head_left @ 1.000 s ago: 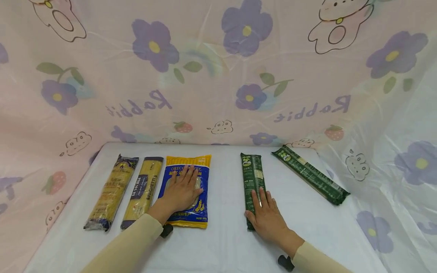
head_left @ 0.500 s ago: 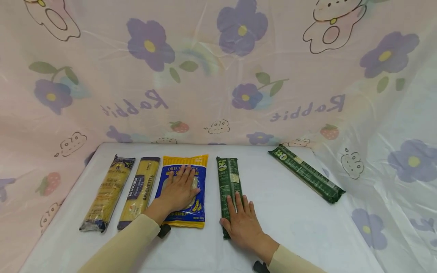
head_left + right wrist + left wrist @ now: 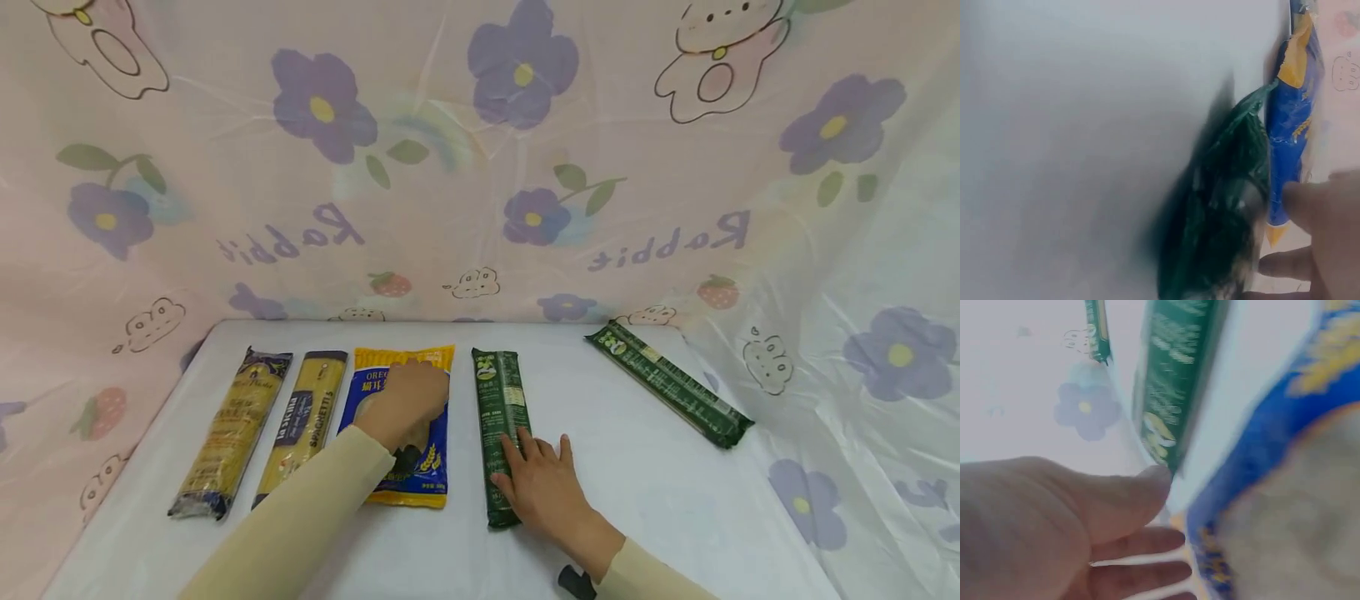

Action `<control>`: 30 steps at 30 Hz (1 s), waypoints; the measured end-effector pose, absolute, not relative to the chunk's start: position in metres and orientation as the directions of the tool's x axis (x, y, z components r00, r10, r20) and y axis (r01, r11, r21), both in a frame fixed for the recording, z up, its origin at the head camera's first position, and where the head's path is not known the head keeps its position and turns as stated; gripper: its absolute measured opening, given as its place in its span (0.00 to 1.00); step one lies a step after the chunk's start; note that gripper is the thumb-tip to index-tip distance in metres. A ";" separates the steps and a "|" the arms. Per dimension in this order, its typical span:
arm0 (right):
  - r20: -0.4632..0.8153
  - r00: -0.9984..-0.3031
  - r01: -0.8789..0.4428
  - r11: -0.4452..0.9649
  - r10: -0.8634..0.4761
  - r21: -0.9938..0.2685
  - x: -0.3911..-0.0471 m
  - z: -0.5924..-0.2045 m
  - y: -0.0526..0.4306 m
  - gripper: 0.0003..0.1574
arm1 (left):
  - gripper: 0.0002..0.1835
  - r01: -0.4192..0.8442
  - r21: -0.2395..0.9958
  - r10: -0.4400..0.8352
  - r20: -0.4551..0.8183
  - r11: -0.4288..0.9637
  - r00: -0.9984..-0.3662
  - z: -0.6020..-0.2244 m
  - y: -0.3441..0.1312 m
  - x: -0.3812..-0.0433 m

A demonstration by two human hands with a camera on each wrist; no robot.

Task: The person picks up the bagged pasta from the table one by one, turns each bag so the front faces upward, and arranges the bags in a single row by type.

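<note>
My left hand (image 3: 408, 404) is over the blue and yellow pasta bag (image 3: 429, 479), its wrist tilted up and its fingers partly hidden behind the back of the hand. In the left wrist view, thumb and fingers extend beside the bag's edge without gripping it. Fingers of my right hand (image 3: 543, 492) lie spread at the lower part of an upright green spaghetti packet (image 3: 495, 400). That packet's crumpled end (image 3: 1210, 250) shows in the right wrist view, close to the fingers, with the blue bag behind.
Left of the blue bag lie a yellow spaghetti packet (image 3: 318, 392) with a dark label and another long pasta packet (image 3: 232, 433). A second green packet (image 3: 667, 383) lies slantwise at the back right. Printed cloth (image 3: 450, 208) rises behind the white table (image 3: 637, 517).
The right hand has slid the green packet left, closer to the blue bag, and its fingers now lie slightly looser. My left hand, flat on the bag before, has lifted and tilted.
</note>
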State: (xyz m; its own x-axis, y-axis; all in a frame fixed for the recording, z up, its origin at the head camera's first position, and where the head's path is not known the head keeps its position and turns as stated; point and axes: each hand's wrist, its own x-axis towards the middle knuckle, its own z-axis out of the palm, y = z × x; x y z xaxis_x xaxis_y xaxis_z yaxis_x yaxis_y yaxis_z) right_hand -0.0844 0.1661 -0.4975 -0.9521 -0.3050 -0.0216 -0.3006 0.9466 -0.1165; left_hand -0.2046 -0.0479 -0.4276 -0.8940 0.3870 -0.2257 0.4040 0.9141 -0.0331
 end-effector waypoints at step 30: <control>0.019 -0.976 -0.215 0.976 -0.216 0.034 -0.053 -0.492 0.186 0.26 | 0.20 0.554 -0.110 0.549 -0.076 0.825 -0.833 -0.505 0.066 -0.297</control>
State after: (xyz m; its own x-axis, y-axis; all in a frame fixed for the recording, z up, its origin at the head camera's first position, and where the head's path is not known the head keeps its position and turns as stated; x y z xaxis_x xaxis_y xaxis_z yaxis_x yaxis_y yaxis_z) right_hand -0.0532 0.1862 -0.4917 -0.9762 -0.2159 0.0191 -0.2152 0.9760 0.0339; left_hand -0.2969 0.0660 -0.5047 -0.8327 0.5485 -0.0760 0.5538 0.8254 -0.1097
